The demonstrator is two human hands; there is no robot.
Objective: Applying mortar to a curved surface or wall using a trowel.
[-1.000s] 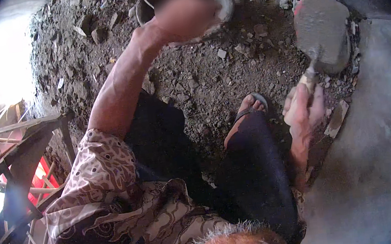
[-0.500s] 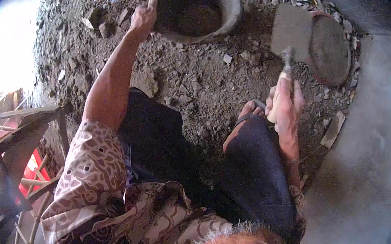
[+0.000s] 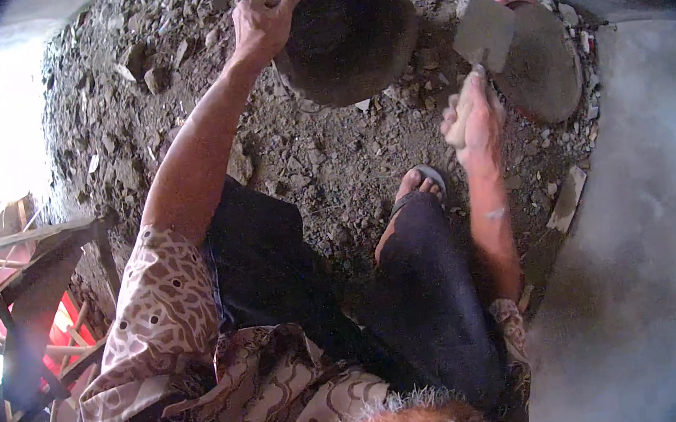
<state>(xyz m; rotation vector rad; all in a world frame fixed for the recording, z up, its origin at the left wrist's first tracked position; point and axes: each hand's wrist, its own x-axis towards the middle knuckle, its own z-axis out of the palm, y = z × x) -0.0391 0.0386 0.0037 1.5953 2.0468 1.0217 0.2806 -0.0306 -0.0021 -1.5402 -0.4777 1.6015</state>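
Left hand (image 3: pixel 268 21) far out front, fingers curled tight on edge of big dark bucket (image 3: pixel 351 41) (too dark for me to see what's in it). Right hand (image 3: pixel 474 120) has fingers wrapped round pale handle of trowel (image 3: pixel 486 31). Trowel's flat blade over left edge of round muddy dish (image 3: pixel 574 85), can't tell if touching. Bucket left of trowel, bumpy dirt (image 3: pixel 332 161) all around. Foot (image 3: pixel 411 188) in sandal (image 3: pixel 432 172) near right hand

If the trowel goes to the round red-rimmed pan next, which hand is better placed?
Probably the right hand: it holds the trowel, whose blade overlaps the pan in this view. The left hand grips the dark bucket, farther from the pan.
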